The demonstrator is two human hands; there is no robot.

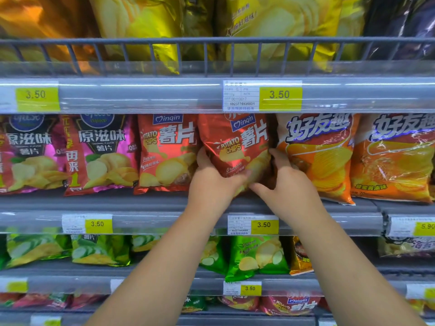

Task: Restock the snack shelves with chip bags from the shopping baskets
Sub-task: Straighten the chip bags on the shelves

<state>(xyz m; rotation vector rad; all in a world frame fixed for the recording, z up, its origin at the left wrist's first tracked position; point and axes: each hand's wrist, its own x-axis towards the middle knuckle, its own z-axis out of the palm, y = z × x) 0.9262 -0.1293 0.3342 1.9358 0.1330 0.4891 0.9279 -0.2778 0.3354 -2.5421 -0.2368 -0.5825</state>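
Note:
A red Qinqin potato chip bag stands upright on the middle shelf, held between both hands. My left hand grips its lower left edge and my right hand grips its lower right side. The bag sits between another red Qinqin bag on its left and an orange ridged chip bag on its right. The bag's bottom edge is hidden behind my fingers. No shopping basket is in view.
Pink-and-black chip bags fill the shelf's left end, and a second orange bag its right. Yellow bags sit behind a wire rail on the shelf above. Green bags line the shelf below. Price tags mark the shelf fronts.

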